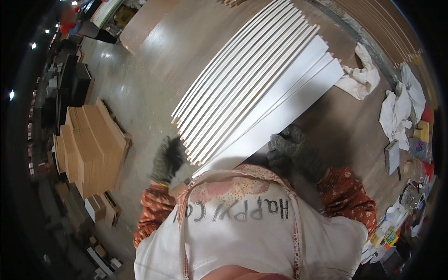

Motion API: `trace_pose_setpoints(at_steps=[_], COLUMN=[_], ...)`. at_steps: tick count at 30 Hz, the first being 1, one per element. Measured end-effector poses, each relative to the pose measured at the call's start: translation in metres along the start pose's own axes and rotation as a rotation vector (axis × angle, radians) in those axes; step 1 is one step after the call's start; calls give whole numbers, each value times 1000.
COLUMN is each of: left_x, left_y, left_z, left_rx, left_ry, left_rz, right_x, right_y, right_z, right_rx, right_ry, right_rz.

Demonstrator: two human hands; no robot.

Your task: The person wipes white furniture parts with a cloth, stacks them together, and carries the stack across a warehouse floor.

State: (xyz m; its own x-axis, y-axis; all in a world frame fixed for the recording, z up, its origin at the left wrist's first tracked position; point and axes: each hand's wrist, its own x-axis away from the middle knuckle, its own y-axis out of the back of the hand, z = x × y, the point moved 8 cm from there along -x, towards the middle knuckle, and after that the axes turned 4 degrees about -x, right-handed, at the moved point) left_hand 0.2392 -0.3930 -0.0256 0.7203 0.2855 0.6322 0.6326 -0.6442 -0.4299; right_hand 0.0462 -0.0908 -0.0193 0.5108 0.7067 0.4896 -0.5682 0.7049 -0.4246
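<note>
Down on the left, a stack of brown cardboard boxes [88, 144] stands on the floor [135, 98], flat and squared, with smaller white and tan cartons [100, 207] lower down beside it. At the far right edge of the worktop [354, 135] lie small packages and bottles [389, 228] in yellow, green and white, a yellow block [423, 131] and a grey flat pad [392, 156]. Crumpled white cloths [361, 74] rest near the boards' far end and further right. White boards [252, 88], long and thin with pale brown edges, lie fanned side by side across the brown worktop, their near ends stepped just in front of the person's white apron [242, 233]. Gloved in dark knit, the left hand [167, 159] hangs beside the near ends of the boards, fingers curled loosely, holding nothing I can make out. Also gloved, the right hand [296, 151] rests at the near corner of the broadest board, fingers bent; whether it grips the board I cannot tell
</note>
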Motion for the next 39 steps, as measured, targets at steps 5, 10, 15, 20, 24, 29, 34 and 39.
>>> trace_pose_setpoints(at_steps=[5, 10, 15, 20, 24, 29, 34, 39], left_x=[40, 60, 63, 60, 64, 57, -24, -77], left_y=[-26, 1, -5, -27, -29, -16, -128, -176], left_z=[51, 79, 84, 65, 60, -44, -129, -107], left_rx=[-45, -523, -291, -167, -108, -860, -996, -1306], left_ry=[-90, -466, -309, -106, -439, -601, -788, -506], left_rz=[-203, 166, 22, -365, -104, -493, -4, 125], right_x=[-7, -11, -6, -4, -20, -18, -29, -29], right_y=[-14, -6, -33, -36, -29, -22, -34, -51], right_z=[6, 5, 39, 30, 12, 6, 17, 51], right_rx=[36, 468, 702, 1221, 742, 515, 591, 819], right_ry=[-55, 122, 97, 426, -54, -143, -15, 294], right_rz=[-89, -124, -107, 265, 228, 175, 301, 551])
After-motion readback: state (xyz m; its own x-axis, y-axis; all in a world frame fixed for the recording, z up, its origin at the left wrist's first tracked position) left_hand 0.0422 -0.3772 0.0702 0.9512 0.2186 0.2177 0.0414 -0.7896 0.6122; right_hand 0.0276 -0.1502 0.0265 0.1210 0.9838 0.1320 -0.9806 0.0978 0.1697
